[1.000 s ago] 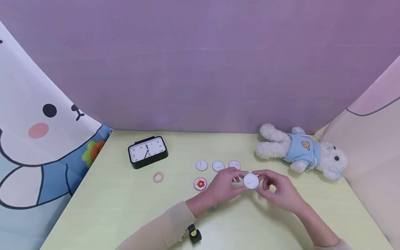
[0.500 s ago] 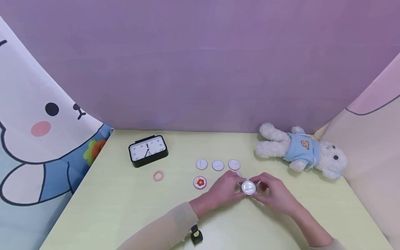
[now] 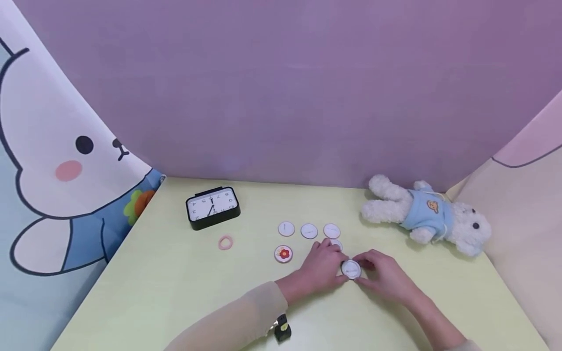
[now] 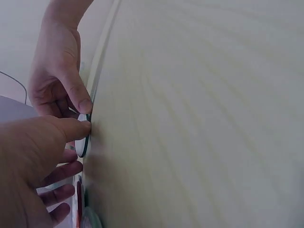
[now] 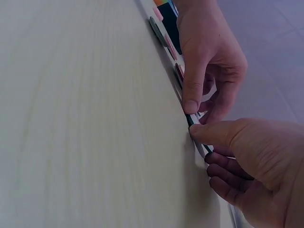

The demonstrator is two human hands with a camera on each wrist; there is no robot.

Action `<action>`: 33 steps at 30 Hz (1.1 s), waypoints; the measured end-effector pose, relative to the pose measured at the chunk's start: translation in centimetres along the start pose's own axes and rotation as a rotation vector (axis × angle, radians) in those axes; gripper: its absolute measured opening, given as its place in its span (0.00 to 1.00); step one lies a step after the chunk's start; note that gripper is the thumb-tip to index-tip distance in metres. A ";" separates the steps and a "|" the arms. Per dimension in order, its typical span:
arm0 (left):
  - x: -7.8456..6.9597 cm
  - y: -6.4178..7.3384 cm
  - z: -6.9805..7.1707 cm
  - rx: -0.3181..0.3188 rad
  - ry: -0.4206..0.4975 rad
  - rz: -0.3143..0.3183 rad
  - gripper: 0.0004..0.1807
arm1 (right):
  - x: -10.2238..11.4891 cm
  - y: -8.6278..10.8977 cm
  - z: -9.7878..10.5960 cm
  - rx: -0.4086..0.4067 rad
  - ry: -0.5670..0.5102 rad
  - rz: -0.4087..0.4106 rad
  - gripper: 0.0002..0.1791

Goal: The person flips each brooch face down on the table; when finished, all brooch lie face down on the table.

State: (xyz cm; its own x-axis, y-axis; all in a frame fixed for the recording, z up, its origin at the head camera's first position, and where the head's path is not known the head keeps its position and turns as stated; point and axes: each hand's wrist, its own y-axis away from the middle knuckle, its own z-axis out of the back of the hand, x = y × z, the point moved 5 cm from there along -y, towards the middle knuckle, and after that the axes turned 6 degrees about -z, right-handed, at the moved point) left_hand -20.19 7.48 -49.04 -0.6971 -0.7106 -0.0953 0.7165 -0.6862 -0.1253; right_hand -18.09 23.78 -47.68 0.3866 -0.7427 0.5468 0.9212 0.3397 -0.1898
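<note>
Both hands hold one round white badge (image 3: 351,269), plain face up with a thin line across it. My left hand (image 3: 319,267) pinches its left edge between thumb and fingers. Opposite, my right hand (image 3: 388,279) pinches the right edge. In the left wrist view the badge (image 4: 81,143) shows nearly edge-on at the tabletop, with a dark green rim. The right wrist view shows both thumbs at the near edge of the badge (image 5: 199,148). Partly behind the left fingers lies another white badge (image 3: 336,244).
Three white badges, the middle one (image 3: 309,231) among them, lie in a row beyond. A red-flower badge (image 3: 283,254) and a pink ring (image 3: 226,242) are left of the hands. A black-framed clock (image 3: 212,208) and a plush toy (image 3: 426,214) lie farther back on the table (image 3: 145,292).
Both hands have brought the badge down and a little toward me, close over the tabletop. It was held higher a second ago. The head view has shifted slightly.
</note>
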 end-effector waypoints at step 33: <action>6.1 2.4 3.3 0.079 0.433 0.119 0.14 | 5.1 -4.5 -3.5 0.102 0.124 0.152 0.16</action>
State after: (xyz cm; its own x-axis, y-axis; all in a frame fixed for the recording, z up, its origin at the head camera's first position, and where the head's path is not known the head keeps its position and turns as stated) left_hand -22.68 1.00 -46.69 -0.5436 -0.6658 -0.5112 0.7799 -0.6258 -0.0143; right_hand -20.13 16.43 -46.88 0.5291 -0.7417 0.4121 0.8449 0.5055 -0.1751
